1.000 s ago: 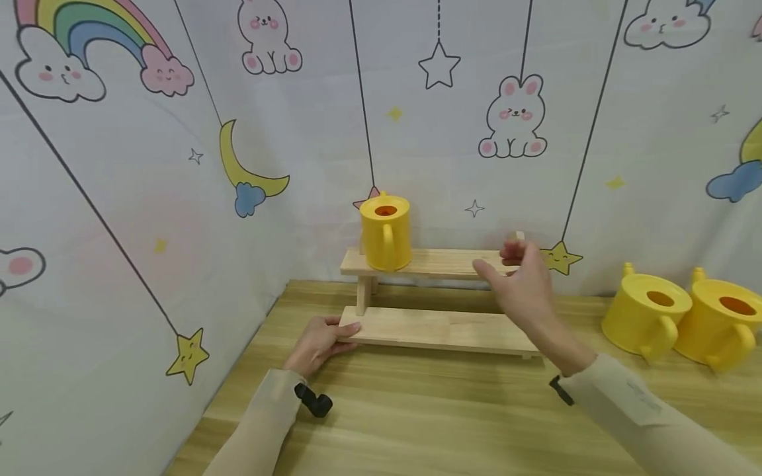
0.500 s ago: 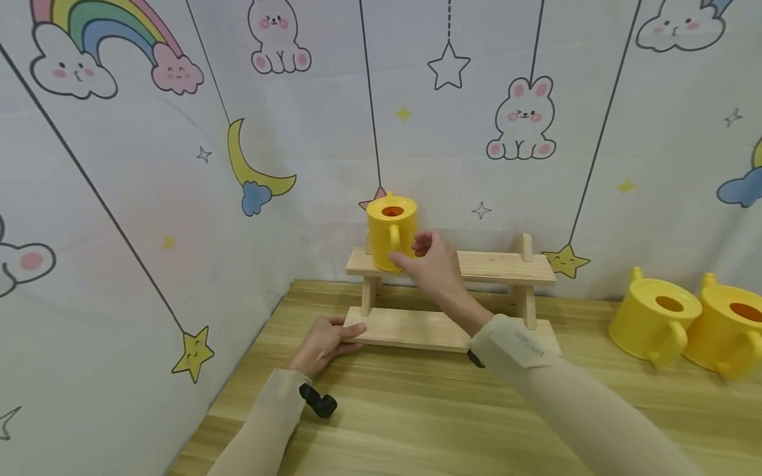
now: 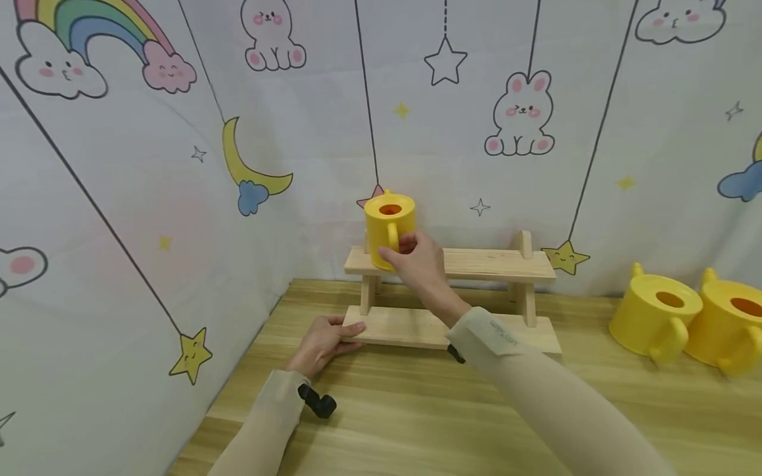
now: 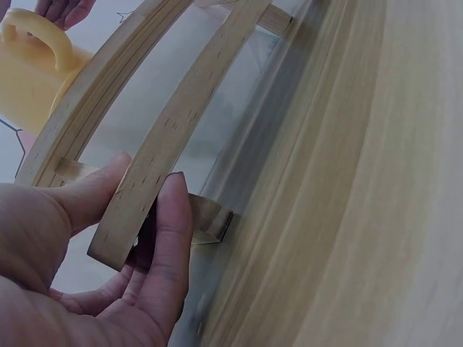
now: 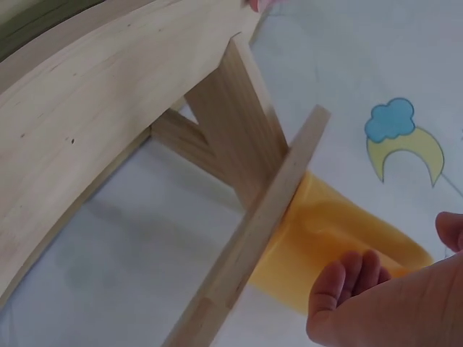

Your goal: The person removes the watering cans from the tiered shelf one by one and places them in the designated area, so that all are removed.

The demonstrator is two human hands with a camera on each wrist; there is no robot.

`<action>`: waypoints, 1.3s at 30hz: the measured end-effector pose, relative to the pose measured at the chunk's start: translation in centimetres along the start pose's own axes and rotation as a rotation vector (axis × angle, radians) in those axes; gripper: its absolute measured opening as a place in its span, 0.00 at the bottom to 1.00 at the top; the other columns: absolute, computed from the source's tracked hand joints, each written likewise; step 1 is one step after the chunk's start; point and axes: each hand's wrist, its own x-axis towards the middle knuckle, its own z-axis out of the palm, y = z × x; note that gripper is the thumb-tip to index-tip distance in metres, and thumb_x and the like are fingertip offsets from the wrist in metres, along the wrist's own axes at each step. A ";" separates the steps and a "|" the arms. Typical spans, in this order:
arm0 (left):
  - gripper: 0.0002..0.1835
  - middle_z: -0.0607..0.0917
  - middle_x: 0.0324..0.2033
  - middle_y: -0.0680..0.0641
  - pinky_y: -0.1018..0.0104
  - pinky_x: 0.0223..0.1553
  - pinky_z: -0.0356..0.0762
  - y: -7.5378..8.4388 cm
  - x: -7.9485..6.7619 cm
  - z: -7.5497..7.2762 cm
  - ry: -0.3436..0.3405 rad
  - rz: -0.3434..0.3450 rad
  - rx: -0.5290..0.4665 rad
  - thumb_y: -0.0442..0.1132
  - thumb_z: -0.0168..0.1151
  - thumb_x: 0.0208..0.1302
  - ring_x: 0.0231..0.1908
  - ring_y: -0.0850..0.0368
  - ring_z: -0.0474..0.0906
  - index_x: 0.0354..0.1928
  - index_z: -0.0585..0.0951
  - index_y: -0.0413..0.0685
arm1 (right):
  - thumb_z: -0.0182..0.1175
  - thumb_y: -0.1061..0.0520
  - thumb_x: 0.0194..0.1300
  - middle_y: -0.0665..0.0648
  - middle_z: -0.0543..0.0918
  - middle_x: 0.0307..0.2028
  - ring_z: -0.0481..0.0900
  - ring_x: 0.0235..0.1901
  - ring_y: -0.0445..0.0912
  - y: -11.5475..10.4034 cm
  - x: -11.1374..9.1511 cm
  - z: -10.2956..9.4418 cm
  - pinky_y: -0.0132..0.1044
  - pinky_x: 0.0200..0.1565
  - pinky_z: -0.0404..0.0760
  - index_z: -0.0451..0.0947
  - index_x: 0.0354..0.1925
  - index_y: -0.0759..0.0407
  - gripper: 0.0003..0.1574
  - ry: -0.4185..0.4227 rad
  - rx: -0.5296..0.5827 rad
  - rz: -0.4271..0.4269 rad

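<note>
A wooden two-tier shelf stand [image 3: 500, 263] stands against the back wall. My left hand [image 3: 321, 344] pinches the left end of its lower board; in the left wrist view the thumb [image 4: 98, 189] lies on one face and the fingers on the other. On the left end of the upper board a yellow watering can [image 3: 378, 228] sits upright, handle facing me. My right hand [image 3: 419, 264] is at that handle, thumb to its left and fingers to its right. From the right wrist, the curled fingers [image 5: 347, 278] overlap the handle while the thumb stands off from it.
Two more yellow watering cans [image 3: 649, 314] stand side by side on the wood-grain table [image 3: 417, 410] at the right. A white printed cloth wall [image 3: 452, 152] runs behind the stand and along the left side. A small upright peg [image 3: 526, 244] rises at the upper board's right end.
My right hand has swung left from the upper board's right end to the watering can's handle, closing in further over the last half second. My left hand has kept its hold.
</note>
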 end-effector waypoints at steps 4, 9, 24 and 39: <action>0.26 0.87 0.51 0.35 0.63 0.46 0.97 0.2 0.0 0.0 -0.003 0.006 0.001 0.27 0.70 0.73 0.43 0.55 0.89 0.68 0.75 0.20 | 0.74 0.45 0.70 0.61 0.86 0.54 0.83 0.52 0.53 -0.2 0.3 0.4 0.43 0.54 0.90 0.80 0.61 0.63 0.31 0.016 0.017 0.007; 0.25 0.88 0.49 0.37 0.63 0.46 0.97 0.3 -0.2 0.1 -0.009 0.013 -0.001 0.27 0.70 0.73 0.42 0.55 0.89 0.66 0.76 0.19 | 0.74 0.46 0.71 0.61 0.87 0.53 0.83 0.51 0.53 -0.1 0.6 0.8 0.43 0.54 0.90 0.82 0.59 0.63 0.29 0.036 0.033 0.023; 0.25 0.88 0.50 0.36 0.64 0.45 0.97 0.1 -0.1 0.1 0.005 0.017 -0.004 0.28 0.70 0.74 0.43 0.55 0.89 0.66 0.76 0.20 | 0.69 0.47 0.74 0.61 0.91 0.50 0.86 0.48 0.51 0.1 0.8 1.9 0.44 0.54 0.92 0.87 0.54 0.63 0.22 0.071 0.052 0.014; 0.24 0.88 0.47 0.39 0.65 0.44 0.97 0.1 -0.2 0.1 -0.001 0.010 -0.006 0.28 0.70 0.74 0.41 0.57 0.89 0.66 0.76 0.20 | 0.64 0.54 0.78 0.59 0.93 0.38 0.89 0.40 0.50 0.1 1.2 2.6 0.31 0.42 0.88 0.90 0.43 0.63 0.13 0.056 0.185 -0.030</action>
